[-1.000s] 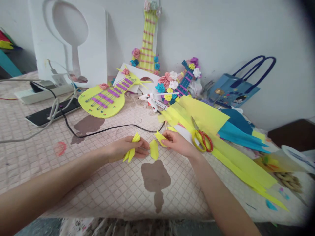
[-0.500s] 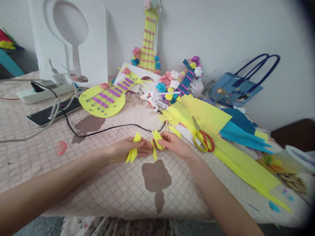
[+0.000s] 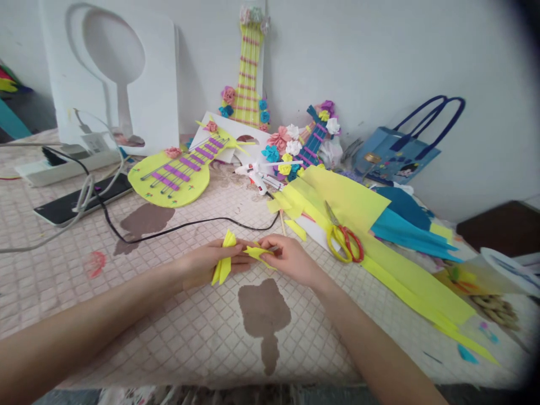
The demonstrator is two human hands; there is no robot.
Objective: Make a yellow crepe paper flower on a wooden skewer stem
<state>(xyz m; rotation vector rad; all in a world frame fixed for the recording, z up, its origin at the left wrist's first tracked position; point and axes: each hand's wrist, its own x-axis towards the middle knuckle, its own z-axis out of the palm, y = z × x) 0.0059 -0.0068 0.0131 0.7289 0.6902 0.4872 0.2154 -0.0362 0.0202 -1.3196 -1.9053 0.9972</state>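
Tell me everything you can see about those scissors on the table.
The scissors have narrow, grey, metal-looking blades and two rounded handle loops, one yellow and one red, plastic by the look. The blades seem closed or nearly so. They lie flat, tips pointing away from the person and slightly left, resting at least partly on yellow paper sheets. Nobody is holding them.

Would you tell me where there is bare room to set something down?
Bare tablecloth surrounds the brown patch between the forearms, and shows between the left forearm and black cord. Crowded: right of the right hand, with scissors and yellow paper.
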